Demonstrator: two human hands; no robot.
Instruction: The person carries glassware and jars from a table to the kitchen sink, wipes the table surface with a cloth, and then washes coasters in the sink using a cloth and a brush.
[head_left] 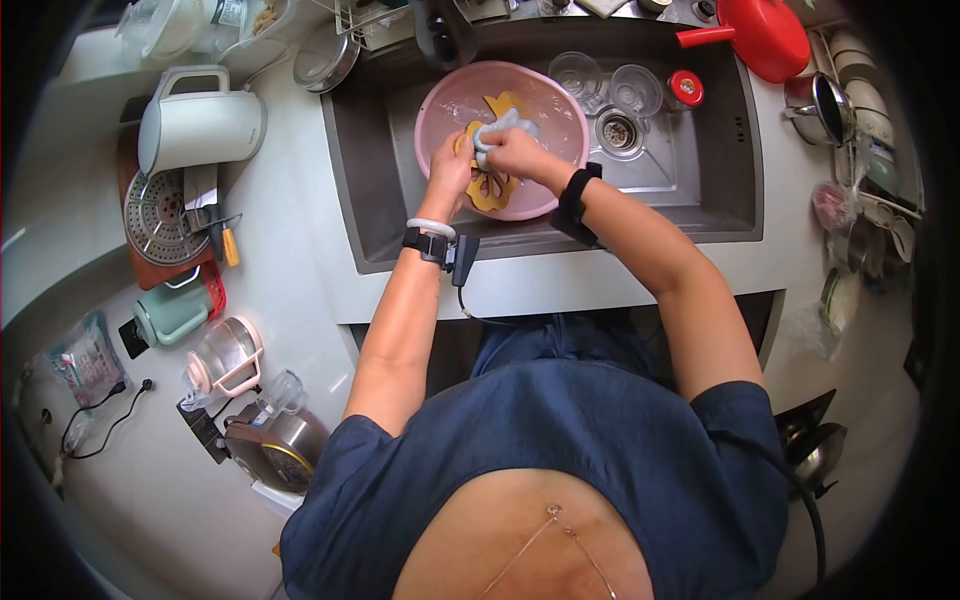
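A pink basin (555,112) with water in it stands in the left part of the grey sink (700,190). Over the basin my left hand (452,168) is closed on a yellow flower-shaped piece (490,192). My right hand (515,155), its fingers pressed together, grips a pale blue-grey cloth (508,124) that lies against the yellow piece. More yellow shows behind the cloth, near the middle of the basin. My fingertips are partly hidden by the cloth and the piece.
The faucet (442,35) rises behind the basin. Two clear glass bowls (635,90) and a red-lidded jar (686,90) sit right of it, near the drain (620,134). A white kettle (205,120) and a knife stand far left; a red pan (765,40) and steel pot are at right.
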